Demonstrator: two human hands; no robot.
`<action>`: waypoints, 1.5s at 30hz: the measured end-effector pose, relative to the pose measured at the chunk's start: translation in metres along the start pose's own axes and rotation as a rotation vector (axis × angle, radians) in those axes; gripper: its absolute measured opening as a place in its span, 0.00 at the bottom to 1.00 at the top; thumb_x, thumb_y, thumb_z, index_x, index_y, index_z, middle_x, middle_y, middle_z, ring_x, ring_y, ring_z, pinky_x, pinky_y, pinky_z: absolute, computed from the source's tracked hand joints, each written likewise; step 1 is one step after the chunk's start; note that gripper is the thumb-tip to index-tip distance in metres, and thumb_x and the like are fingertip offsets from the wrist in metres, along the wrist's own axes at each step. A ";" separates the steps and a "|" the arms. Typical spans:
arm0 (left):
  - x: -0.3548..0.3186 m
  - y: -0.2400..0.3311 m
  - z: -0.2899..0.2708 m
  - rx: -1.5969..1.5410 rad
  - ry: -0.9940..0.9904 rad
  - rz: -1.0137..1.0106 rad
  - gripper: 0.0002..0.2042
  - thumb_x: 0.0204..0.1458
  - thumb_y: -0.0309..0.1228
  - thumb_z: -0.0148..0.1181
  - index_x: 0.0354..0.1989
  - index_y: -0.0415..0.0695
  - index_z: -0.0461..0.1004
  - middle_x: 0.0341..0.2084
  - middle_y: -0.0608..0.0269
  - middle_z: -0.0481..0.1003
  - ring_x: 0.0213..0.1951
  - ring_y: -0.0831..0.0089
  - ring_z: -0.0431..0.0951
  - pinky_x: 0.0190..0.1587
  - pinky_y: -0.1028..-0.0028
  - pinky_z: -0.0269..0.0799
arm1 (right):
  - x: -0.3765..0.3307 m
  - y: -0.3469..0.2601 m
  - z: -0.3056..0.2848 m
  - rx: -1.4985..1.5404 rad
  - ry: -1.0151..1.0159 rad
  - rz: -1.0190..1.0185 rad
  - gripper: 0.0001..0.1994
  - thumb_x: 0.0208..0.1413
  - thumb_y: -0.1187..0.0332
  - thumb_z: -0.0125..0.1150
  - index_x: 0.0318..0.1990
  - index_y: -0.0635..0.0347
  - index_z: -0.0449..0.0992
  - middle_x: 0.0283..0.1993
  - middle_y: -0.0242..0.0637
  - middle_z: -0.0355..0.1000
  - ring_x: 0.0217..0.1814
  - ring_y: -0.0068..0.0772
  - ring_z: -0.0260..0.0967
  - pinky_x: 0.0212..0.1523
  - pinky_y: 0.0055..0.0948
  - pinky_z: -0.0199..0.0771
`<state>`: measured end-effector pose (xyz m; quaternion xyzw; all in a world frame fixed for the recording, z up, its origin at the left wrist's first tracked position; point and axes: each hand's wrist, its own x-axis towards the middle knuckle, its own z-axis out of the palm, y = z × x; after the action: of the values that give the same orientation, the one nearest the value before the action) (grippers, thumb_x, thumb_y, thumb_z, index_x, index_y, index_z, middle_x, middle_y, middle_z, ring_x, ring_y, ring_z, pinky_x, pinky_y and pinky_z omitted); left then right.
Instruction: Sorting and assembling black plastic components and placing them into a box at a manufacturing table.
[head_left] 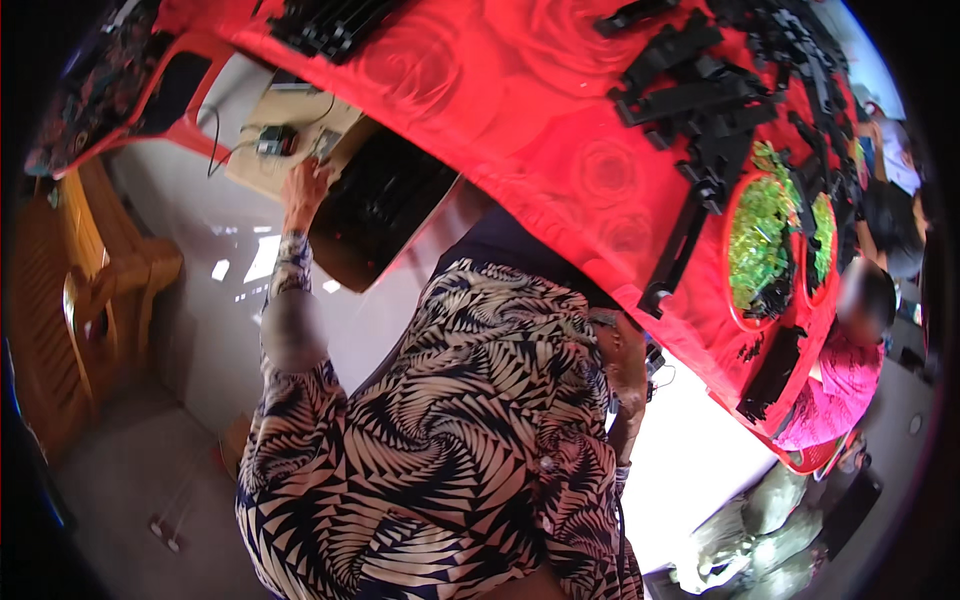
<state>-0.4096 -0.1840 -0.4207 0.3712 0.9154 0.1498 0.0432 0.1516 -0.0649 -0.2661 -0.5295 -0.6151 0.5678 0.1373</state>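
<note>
The person's left hand (303, 187) rests with closed grip on the rim of one cardboard box (385, 205) of black parts beside the red counter (520, 90), while the right hand (630, 365) hangs by the counter's edge, its grip impossible to tell, left of two red bowls (738, 305) of green pieces.

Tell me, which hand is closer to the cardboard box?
Left. The left hand rests on the cardboard box edge; the right hand is farther, by the red table.

An open brown cardboard box (375, 205) filled with black parts sits just right of the left hand's fingers (305, 180).
</note>
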 end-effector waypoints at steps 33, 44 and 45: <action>0.125 0.505 -0.043 -0.135 -0.080 0.509 0.27 0.46 0.46 0.68 0.51 0.41 0.74 0.48 0.47 0.76 0.53 0.50 0.76 0.53 0.54 0.75 | 0.002 0.056 0.003 0.317 0.200 0.043 0.08 0.60 0.69 0.62 0.44 0.62 0.79 0.21 0.26 0.67 0.19 0.15 0.59 0.20 0.19 0.55; 0.119 0.474 -0.002 -0.404 0.250 0.460 0.22 0.42 0.40 0.66 0.43 0.40 0.76 0.45 0.44 0.74 0.49 0.47 0.75 0.45 0.55 0.76 | 0.003 0.064 0.002 0.343 0.207 0.030 0.08 0.62 0.69 0.61 0.45 0.62 0.77 0.21 0.30 0.68 0.15 0.18 0.60 0.15 0.19 0.56; 0.107 0.486 -0.021 -0.510 0.123 0.416 0.21 0.42 0.41 0.66 0.44 0.41 0.78 0.45 0.43 0.75 0.49 0.48 0.76 0.47 0.55 0.76 | 0.001 0.071 0.003 0.365 0.243 0.031 0.08 0.62 0.69 0.61 0.45 0.62 0.77 0.21 0.29 0.68 0.15 0.18 0.60 0.15 0.19 0.56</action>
<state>-0.1666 0.2154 -0.2481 0.5174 0.7540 0.4018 0.0480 0.1842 -0.0807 -0.3277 -0.5697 -0.4730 0.6038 0.2952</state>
